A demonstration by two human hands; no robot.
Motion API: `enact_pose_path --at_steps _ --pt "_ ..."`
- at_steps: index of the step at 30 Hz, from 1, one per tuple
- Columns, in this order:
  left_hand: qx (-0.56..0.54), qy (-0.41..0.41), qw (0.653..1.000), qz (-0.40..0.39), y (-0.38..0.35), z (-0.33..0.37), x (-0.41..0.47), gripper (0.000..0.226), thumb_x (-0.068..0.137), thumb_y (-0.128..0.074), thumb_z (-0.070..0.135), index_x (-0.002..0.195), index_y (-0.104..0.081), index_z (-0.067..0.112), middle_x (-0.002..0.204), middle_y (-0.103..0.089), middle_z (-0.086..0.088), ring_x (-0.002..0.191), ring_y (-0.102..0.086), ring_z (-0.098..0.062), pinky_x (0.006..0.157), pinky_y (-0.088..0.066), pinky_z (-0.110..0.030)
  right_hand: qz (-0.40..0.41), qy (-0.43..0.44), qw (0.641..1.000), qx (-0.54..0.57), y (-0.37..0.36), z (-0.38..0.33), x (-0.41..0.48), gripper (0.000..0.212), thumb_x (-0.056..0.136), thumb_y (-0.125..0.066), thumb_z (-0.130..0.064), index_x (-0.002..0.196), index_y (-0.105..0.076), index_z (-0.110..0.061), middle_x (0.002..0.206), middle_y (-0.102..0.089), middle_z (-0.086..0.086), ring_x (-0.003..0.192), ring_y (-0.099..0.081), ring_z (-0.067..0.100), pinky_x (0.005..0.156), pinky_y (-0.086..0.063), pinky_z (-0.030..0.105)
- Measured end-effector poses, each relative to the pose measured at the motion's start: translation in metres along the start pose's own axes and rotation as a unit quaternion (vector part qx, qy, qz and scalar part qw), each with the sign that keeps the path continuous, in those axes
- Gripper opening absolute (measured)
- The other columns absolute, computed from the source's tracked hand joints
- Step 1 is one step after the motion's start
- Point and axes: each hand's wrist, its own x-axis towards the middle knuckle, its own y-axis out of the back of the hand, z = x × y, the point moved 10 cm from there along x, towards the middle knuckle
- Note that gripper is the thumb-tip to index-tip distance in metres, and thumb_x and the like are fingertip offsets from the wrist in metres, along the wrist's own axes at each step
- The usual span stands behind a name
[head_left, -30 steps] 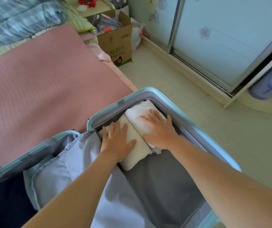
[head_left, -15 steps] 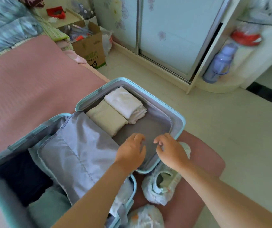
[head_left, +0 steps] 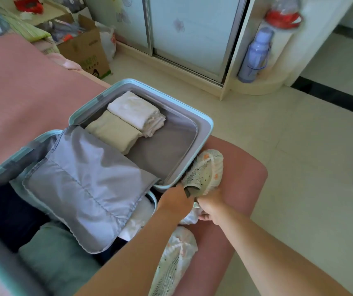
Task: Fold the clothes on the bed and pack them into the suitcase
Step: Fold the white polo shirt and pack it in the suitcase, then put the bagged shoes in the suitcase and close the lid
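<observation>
The light-blue suitcase (head_left: 205,122) lies open on the pink bed (head_left: 21,99). In its far half a folded white garment (head_left: 135,112) and a folded beige garment (head_left: 113,131) lie side by side. A grey divider flap (head_left: 85,180) covers part of the near half, where dark and green clothes (head_left: 49,259) show. Just outside the suitcase's right edge, my left hand (head_left: 175,201) grips the heel opening of a greenish knit shoe (head_left: 201,174) in a thin white cover. My right hand (head_left: 210,207) holds the cover's edge beside it.
A second covered shoe (head_left: 175,259) lies on the pink stool (head_left: 241,184) under my arms. A cardboard box (head_left: 85,50) stands by the bed. Sliding wardrobe doors (head_left: 192,33) and a purple thermos (head_left: 254,54) are across the tiled floor.
Both hands left the folded garments, moved back over the suitcase's near rim, and now grasp the covered shoe on the stool. The view has swung right and pulled back.
</observation>
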Motion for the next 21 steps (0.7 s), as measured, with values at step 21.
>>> enact_pose_path --at_steps 21 --pt "-0.198 0.005 0.968 0.156 0.194 -0.044 0.022 0.043 0.085 -0.038 -0.001 0.105 -0.065 0.024 0.087 -0.065 -0.002 0.071 -0.058 -0.018 0.058 -0.049 -0.029 -0.015 0.178 0.983 0.047 -0.060 -0.171 -0.075 0.065 0.077 -0.067 -0.006 0.132 -0.035 -0.015 0.115 -0.057 0.009 0.103 -0.063 0.034 0.075 -0.061 0.053"
